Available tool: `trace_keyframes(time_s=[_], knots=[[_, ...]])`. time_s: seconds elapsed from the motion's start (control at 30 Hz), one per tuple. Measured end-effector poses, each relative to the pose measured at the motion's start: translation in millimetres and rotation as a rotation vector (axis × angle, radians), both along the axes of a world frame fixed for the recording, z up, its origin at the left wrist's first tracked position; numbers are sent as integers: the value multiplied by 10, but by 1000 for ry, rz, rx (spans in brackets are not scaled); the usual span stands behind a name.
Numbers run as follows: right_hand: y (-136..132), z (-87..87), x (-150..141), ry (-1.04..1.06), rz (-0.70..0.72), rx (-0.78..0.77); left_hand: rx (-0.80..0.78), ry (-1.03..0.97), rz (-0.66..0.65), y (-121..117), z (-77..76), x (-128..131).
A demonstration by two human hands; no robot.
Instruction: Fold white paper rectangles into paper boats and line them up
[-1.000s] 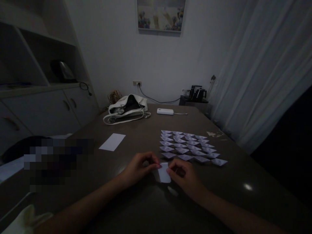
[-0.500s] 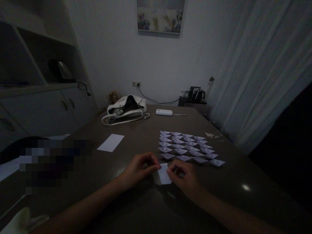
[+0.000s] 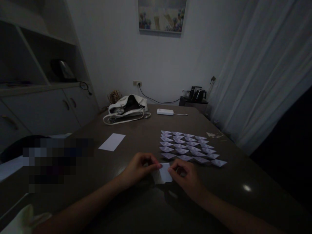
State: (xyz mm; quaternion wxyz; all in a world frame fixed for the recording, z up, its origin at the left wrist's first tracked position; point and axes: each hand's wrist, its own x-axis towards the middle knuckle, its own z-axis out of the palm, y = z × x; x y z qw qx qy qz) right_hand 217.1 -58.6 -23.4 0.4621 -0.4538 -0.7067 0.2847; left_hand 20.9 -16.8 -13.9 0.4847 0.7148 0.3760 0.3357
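A small folded piece of white paper (image 3: 165, 174) is held up just over the dark table, in the lower middle of the head view. My left hand (image 3: 143, 165) pinches its upper left edge between thumb and fingers. On the right edge, my right hand (image 3: 184, 172) grips it with curled fingers. Right behind the hands stand several rows of folded white paper boats (image 3: 188, 148). A flat white sheet of paper (image 3: 112, 142) lies to the left, apart from both hands.
Toward the back of the brown table (image 3: 136, 130) sit an open white handbag (image 3: 128, 109) and a white power bank (image 3: 165, 112) with a short cable. Papers and a blurred-out patch (image 3: 56, 159) are at the left. A white curtain (image 3: 253, 65) hangs on the right.
The folded paper's lower part has tilted slightly, its lower edge a little higher than before. Both hands keep their pinch in nearly the same place. The whole view has shifted slightly.
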Motion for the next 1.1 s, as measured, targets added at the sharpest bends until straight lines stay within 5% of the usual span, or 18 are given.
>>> trace_keyframes(time_s=[0.6, 1.1], knots=[[17, -18, 3, 31, 20, -102, -127, -48, -95, -15, 17, -16], [53, -61, 21, 112, 27, -103, -70, -13, -96, -38, 43, 13]])
